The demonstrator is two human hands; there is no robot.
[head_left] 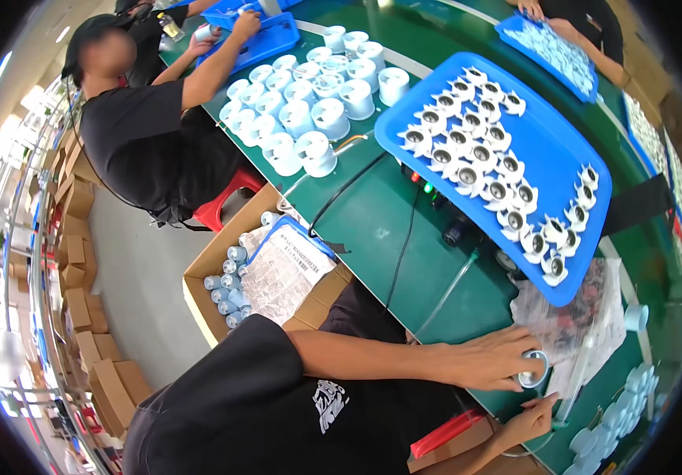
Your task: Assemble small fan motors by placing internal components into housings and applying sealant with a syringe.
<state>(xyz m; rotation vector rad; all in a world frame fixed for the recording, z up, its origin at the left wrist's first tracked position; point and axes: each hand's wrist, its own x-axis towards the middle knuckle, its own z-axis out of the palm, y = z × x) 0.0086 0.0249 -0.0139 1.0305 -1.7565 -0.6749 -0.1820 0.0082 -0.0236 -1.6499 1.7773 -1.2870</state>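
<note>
from my remote post, i see the left hand [493, 359] curled around a pale blue cup [534, 370] at the tabletop [369, 226] edge, fingers along its side, probably to steady it with the open end exposed. the right hand [527, 423] is just below, fingers bent; i can't tell whether it pinches anything. white fans [467, 174] lie spread in the blue tray [555, 142], likely so each lifts out singly within reach. the sheet [289, 261] in the box [198, 305] carries dark print, too small for me to read; the black shirt [230, 396] bears a white graphic.
</note>
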